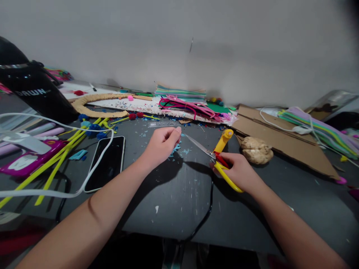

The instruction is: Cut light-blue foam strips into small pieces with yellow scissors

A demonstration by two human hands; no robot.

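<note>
My right hand (238, 170) grips a pair of scissors (221, 168) with yellow and red handles. The blades point up and left toward my left hand. Fingers pinched together, my left hand (165, 142) hovers over the table just left of the blade tips; whatever is in the pinch is too small or hidden to name. Small light-blue scraps (176, 148) lie scattered on the dark table under and beside that hand. A clear ruler (161, 124) rests behind it.
Left are a phone (108, 162), a white cable (95, 164), yellow strips (60, 160), a purple glue gun (33, 158) and a black bottle (36, 86). A beige ring shape (84, 106) and pink pipe cleaners (187, 106) lie behind. Cardboard (283, 138) and a pale lump (255, 150) sit right.
</note>
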